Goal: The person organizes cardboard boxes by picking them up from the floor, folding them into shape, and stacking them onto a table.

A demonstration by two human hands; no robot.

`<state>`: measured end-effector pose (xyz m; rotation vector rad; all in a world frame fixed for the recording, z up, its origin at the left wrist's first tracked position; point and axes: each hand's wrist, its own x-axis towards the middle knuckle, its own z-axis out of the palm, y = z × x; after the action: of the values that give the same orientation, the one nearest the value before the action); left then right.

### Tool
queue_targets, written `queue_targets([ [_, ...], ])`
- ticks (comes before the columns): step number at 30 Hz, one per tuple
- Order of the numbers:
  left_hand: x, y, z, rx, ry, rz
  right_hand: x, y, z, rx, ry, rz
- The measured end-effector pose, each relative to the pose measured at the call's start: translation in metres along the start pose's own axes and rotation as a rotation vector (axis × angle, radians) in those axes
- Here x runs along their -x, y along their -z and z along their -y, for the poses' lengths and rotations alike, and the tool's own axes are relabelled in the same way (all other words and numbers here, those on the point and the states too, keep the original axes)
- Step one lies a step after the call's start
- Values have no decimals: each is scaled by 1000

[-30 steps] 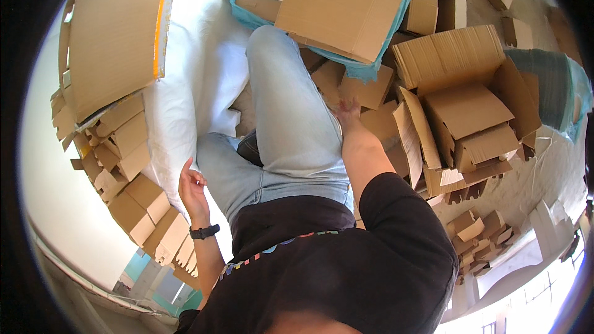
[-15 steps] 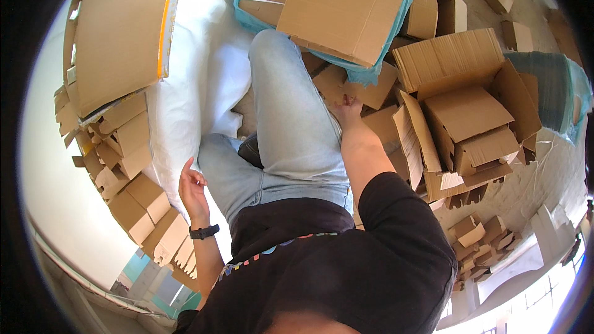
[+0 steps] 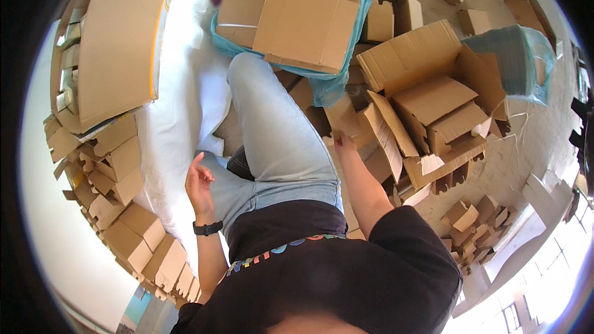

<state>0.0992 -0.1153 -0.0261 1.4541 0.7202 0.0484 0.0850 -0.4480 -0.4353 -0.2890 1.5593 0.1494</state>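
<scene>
My right hand (image 3: pixel 344 143) is beside my right knee with its fingers closed on the near edge of a small brown cardboard piece (image 3: pixel 343 115). That piece is slightly blurred, and I cannot tell whether it is a flat sheet or a folded box. My left hand (image 3: pixel 199 187) hovers over my left thigh, empty, its fingers loosely bent and apart. Ahead of my knee lies a stack of flattened cardboard boxes (image 3: pixel 306 25) wrapped partly in blue plastic film (image 3: pixel 328 91). Right of my right hand stands a large open carton (image 3: pixel 405 46) with smaller cardboard boxes (image 3: pixel 435 100) inside.
On the left, a big cardboard sheet (image 3: pixel 120 37) stands near a white sack-like covering (image 3: pixel 170 136). Small folded boxes (image 3: pixel 133 235) are piled along that side. A film-wrapped bundle (image 3: pixel 513 65) stands at the right, and loose small boxes (image 3: pixel 473 226) lie at the lower right.
My right hand has drawn back toward my body, and the cardboard piece now extends from its fingers. The whole view has shifted, with the boxes ahead appearing further left. My left hand stays raised.
</scene>
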Motion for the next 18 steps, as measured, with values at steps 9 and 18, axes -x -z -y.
queue_targets([
  [9,-24,-29,5,95,-99,301,159,23,50,193,92,40],
  [18,-35,-46,-19,118,-335,565,286,26,46,321,378,248],
])
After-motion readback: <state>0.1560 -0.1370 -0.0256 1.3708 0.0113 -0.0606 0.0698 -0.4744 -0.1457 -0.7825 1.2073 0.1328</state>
